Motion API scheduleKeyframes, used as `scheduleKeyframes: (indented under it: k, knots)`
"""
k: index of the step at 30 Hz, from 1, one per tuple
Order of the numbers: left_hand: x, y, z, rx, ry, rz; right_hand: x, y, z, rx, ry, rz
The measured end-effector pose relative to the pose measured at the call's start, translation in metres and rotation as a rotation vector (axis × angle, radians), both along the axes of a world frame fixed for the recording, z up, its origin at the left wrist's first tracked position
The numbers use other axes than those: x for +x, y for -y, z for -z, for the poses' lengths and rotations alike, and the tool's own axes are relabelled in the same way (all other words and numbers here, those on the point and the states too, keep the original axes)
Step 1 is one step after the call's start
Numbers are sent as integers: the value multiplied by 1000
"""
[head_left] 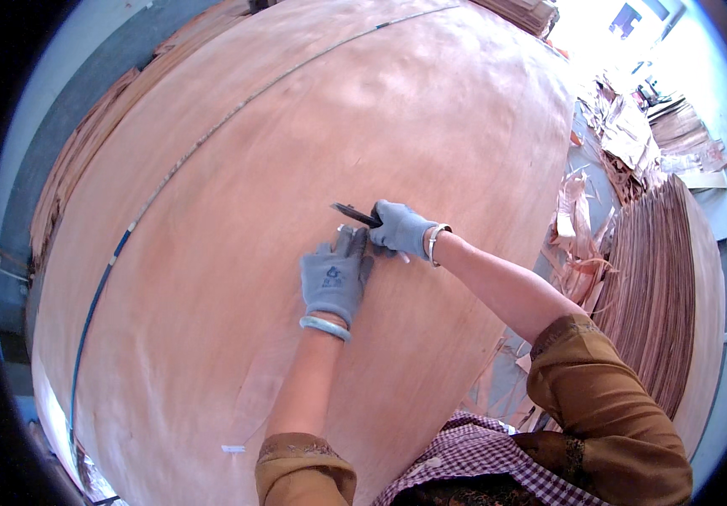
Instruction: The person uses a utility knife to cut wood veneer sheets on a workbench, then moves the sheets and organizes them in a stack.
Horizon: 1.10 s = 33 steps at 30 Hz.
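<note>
A large, pale pinkish veneer sheet [431, 135] fills the middle, its surface rippled in places. My right hand [401, 228], in a grey glove, is closed on a black knife-like tool [353, 214], which points up-left just above the sheet. My left hand [332, 278], also gloved, lies just below and left of the tool with fingers stretched out on the sheet, near its tip. A long thin rod [180, 164], pale with dark blue sections, crosses the sheet's left side. A small white strip [233, 449] lies beside my left forearm.
Stacked veneer edges [85, 149] show along the far left. At the right are torn veneer scraps [578, 219], a tall pile of veneer sheets [642, 295] and further piles [680, 131] behind. Another stack [515, 15] stands at the back.
</note>
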<state>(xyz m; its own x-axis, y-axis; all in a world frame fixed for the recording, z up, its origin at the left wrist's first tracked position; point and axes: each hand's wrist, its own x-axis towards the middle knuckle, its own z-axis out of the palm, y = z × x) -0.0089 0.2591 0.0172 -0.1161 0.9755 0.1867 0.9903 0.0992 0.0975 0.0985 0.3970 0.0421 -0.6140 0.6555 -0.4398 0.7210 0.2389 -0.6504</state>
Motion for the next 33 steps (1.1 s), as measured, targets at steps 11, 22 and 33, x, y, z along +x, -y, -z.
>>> scheduleKeyframes:
  k: [11, 22, 33]
  knots:
    - [-12, 5, -9, -117, 144, -33, 29, 53, -36, -320, -165, 17]
    - [-71, 231, 23, 324, 273, -478, -75, 147, -34, -466, -237, -342]
    - [-46, 189, 1, 122, 185, -258, -89, 158, -7, -246, -70, -216]
